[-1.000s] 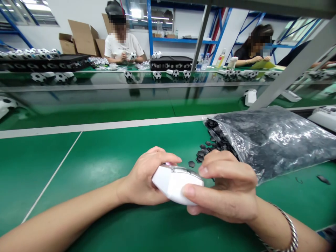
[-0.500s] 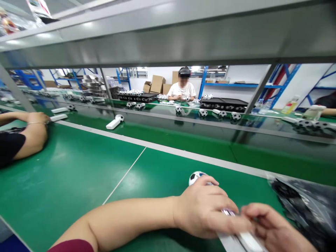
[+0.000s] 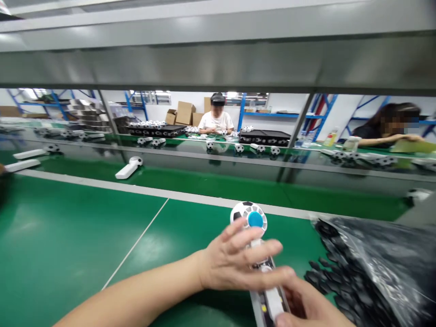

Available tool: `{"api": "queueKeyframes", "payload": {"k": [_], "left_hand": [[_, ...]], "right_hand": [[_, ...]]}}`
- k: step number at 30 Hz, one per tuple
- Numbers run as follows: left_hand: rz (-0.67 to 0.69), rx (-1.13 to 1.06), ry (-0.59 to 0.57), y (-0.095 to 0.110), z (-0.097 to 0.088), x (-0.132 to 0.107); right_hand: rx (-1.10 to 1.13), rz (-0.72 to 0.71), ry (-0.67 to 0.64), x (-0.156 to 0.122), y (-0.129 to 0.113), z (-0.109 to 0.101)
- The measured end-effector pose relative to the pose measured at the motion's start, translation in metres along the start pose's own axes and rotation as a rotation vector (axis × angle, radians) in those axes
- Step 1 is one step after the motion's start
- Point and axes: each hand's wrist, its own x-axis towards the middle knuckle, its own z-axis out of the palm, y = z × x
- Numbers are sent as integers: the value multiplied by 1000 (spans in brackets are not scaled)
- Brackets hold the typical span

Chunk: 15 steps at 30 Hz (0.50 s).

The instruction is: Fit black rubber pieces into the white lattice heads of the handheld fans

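Observation:
A handheld fan [image 3: 256, 220] with a white-and-black football-patterned head and a blue round centre lies tilted before me. Its white handle [image 3: 272, 299] has an open side, with inner parts showing. My left hand [image 3: 238, 259] reaches across the upper handle from the left, fingers stretched out and spread, just below the head. Its thumb cannot be seen. Around the lower handle, my right hand [image 3: 306, 302] is closed, its thumb on the pale part inside. The right fingers are partly hidden behind the left forefinger.
Right of my hands, small black parts [image 3: 340, 272] spill from a clear plastic bag [image 3: 391, 254]. Another fan [image 3: 128, 168] lies on the green surface beyond the pale strip. Several fans line the far side. A co-worker [image 3: 216, 120] sits opposite, another person [image 3: 388, 122] at far right.
The view has turned right. My left hand's fingers have spread, uncovering the fan's blue centre and open handle. My right hand has come onto the lower handle.

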Motion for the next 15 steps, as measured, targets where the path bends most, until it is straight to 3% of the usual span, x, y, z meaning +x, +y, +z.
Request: {"api": "queueKeyframes", "payload": {"k": [5,8,11,15], "left_hand": [[-467,-239,-48,2,3,-6],[-706,-564,-188,12,8,-11],[-691,-819,-296,24,7,-13],[-624,-920,-269,41,8,-20]], "right_hand": [[-142,-128,292,3,0,6],[-335,-141,476,4,1,4],[-390,-168,498,4,3,4],[-534,-223,410,1,2,9]]}}
